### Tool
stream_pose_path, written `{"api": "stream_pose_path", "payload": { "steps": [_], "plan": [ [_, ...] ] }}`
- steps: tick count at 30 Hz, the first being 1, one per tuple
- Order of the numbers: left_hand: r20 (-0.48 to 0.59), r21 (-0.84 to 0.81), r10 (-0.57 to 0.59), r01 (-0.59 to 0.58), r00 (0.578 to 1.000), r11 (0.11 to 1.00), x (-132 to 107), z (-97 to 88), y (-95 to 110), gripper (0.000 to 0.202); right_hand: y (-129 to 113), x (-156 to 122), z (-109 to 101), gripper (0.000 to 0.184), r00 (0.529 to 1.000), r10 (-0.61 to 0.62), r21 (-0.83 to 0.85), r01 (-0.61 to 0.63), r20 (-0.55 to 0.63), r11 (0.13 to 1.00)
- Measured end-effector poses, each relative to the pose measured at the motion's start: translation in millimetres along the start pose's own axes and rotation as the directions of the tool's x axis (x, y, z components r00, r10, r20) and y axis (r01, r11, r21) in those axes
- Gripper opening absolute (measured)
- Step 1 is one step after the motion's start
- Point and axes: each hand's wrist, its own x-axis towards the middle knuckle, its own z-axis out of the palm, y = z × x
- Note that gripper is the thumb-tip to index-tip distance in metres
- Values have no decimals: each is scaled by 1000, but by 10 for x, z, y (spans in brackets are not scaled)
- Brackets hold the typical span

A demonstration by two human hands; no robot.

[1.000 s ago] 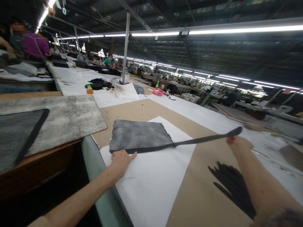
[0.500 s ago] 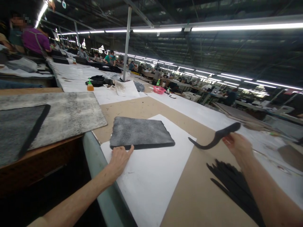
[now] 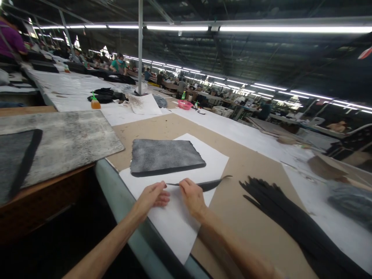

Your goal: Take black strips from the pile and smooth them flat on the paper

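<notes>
A thin black strip [image 3: 211,185] is stretched between my two hands, just in front of a grey fuzzy panel. My right hand [image 3: 192,195] pinches it partway along, and its free end sticks out to the right. At the strip's left end, my left hand [image 3: 153,195] has thumb and forefinger closed on the tip, its other fingers loosely curled. The grey panel [image 3: 165,155] has a black band along its near edge and lies flat on a white paper sheet [image 3: 177,228]. To the right, a bundle of similar black strips [image 3: 279,209] lies on brown board.
A mottled board [image 3: 72,131] at left carries another grey piece with a black edge [image 3: 17,159]. Farther back are an orange bottle [image 3: 95,102], a pink basket [image 3: 185,104] and a metal post [image 3: 140,50]. A co-worker in green [image 3: 119,65] sits at the far tables.
My right hand has brought the black strip leftward from above the bundle to the front of the panel. My left hand has left the panel's edge and taken the strip's end. The view has turned rightward.
</notes>
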Motion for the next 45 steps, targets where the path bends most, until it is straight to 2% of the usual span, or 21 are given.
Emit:
{"api": "stream_pose_path", "payload": {
  "steps": [1,3,6,9,12,14,17,19,22,24,27,33,36,41,45],
  "plan": [
    [-19,-80,-41,39,999,996,-18,-2,14,49,-120,-38,69,14,997,-69,-65,71,33,995],
    [-89,-83,-67,60,994,995,-39,-49,27,44,-304,-94,165,11,978,-185,-144,198,99,970],
    [-160,45,-68,76,985,996,-29,-162,-5,33,-443,-130,239,8,954,-265,-170,287,141,943],
    [-186,194,-36,73,982,978,8,-242,-68,40,-471,-145,262,10,935,-314,-159,339,165,927],
    [-225,440,85,23,971,898,34,-282,-114,49,-459,-166,227,9,906,-369,-102,395,209,913],
    [-213,605,210,-40,954,795,32,-309,-133,53,-439,-166,179,14,914,-354,-44,369,200,928],
    [-150,729,330,-122,932,674,5,-349,-168,56,-403,-107,112,27,962,-229,55,223,149,973],
    [-124,748,364,-154,923,646,-20,-365,-202,57,-396,-33,95,27,978,-125,115,107,169,988],
    [-132,740,387,-169,913,651,-52,-372,-252,54,-422,84,131,26,956,-73,162,28,282,986],
    [-136,731,396,-178,908,659,-70,-378,-268,52,-451,143,188,23,934,-99,160,46,343,986],
    [-127,748,400,-177,908,639,-101,-407,-253,51,-490,205,281,17,921,-142,116,107,362,988],
    [-112,869,369,-89,923,487,-137,-513,-175,41,-567,294,359,18,905,-220,51,216,365,975],
    [-108,894,358,-66,927,443,-137,-554,-150,40,-584,308,366,17,907,-246,28,252,341,967],
    [-71,926,369,-76,927,369,-156,-572,-112,27,-557,296,408,14,921,-286,41,286,264,957],
    [-52,945,365,-72,930,319,-160,-586,-132,27,-529,288,451,12,922,-318,40,318,222,947]
  ]
}}
